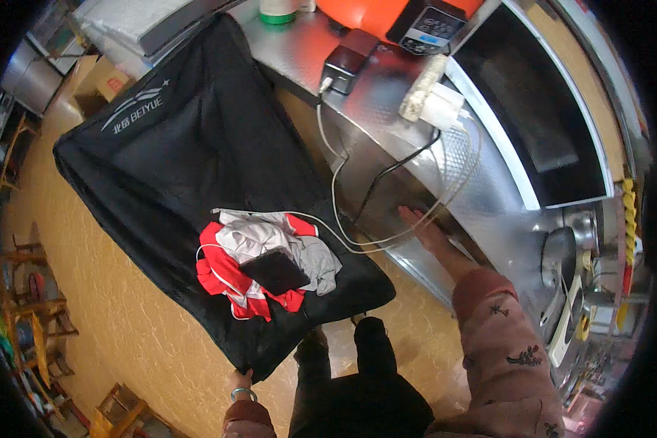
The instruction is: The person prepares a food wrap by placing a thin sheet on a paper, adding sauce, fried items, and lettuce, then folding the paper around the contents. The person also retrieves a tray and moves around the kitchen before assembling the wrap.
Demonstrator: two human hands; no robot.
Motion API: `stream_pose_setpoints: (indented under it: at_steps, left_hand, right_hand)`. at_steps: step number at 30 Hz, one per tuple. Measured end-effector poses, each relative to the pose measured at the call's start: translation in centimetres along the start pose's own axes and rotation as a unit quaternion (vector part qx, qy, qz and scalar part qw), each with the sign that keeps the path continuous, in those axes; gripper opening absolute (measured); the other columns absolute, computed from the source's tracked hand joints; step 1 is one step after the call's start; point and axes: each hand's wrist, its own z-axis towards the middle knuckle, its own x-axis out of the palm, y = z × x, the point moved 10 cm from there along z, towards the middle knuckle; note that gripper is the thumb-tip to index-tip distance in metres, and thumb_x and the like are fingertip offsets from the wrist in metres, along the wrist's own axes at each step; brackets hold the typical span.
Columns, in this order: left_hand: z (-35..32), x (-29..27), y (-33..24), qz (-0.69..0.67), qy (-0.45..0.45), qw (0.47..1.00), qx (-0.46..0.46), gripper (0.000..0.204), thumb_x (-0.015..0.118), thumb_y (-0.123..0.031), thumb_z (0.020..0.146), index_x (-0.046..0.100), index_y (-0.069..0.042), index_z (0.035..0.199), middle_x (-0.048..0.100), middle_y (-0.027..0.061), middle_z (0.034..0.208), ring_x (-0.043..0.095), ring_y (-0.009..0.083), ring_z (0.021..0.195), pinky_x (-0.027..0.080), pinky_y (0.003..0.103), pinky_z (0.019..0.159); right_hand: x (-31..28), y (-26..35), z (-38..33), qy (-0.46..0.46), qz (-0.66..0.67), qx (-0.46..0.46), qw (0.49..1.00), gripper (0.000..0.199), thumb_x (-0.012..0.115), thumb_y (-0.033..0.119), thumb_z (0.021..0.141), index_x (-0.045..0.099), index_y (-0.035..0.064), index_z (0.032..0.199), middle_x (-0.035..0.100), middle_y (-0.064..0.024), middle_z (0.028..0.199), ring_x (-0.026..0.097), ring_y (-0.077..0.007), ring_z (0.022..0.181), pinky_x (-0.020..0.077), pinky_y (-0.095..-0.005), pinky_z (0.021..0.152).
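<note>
- Nearest the camera, the pink-brown right sleeve [507,343] comes in from the lower edge, beside dark trousers [361,405].
- The left hand [241,379], a pale band [244,395] on its wrist, looks closed on the near left corner of the black cover [190,168], pinching the cloth.
- The right hand [419,221] reaches out by the side of the metal counter [285,40], palm side hidden. I cannot tell whether its fingers grip anything.
- The cover spreads left of the counter, above the tan floor [87,255]; what bears it is hidden.
- From the left hand's grip, the cover stretches away and up the view. Its long axis runs from upper left to lower right, and its near edge slants up to the right toward the other near corner.
- That other corner lies between the hands, apart from both and nearer the right one.
- On the cover's near half lie a red-and-white garment [215,266], a grey cloth [323,271] and a flat black object [276,271].
- A white cable [333,186] loops from the counter over the cover to the garment.
</note>
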Motion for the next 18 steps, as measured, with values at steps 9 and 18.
stream_pose_setpoints:
  at_steps: [9,18]
  left_hand:
    - [-0.5,1.0,0.4,-0.090,-0.074,0.993,0.026,0.049,0.072,-0.026,0.069,0.053,0.001,0.105,0.060,0.0222,0.101,0.057,0.0385,0.094,0.046,0.043,0.079]
    - [-2.4,0.5,1.0,-0.275,-0.112,0.954,0.044,0.048,0.065,-0.020,0.077,0.046,-0.001,0.117,0.057,0.0184,0.105,0.056,0.0350,0.095,0.044,0.040,0.082]
  right_hand:
    - [3.8,-3.4,-6.0,-0.069,0.809,0.110,0.574,0.046,0.037,0.031,0.091,0.032,0.0068,0.131,0.031,-0.0062,0.136,0.022,-0.0147,0.125,0.0179,-0.0319,0.102]
    - [3.4,3.6,-19.8,0.301,-0.030,0.124,0.945,0.032,0.048,0.022,0.079,0.054,0.0063,0.107,0.053,-0.0121,0.111,0.049,-0.0252,0.096,0.0383,-0.0403,0.082]
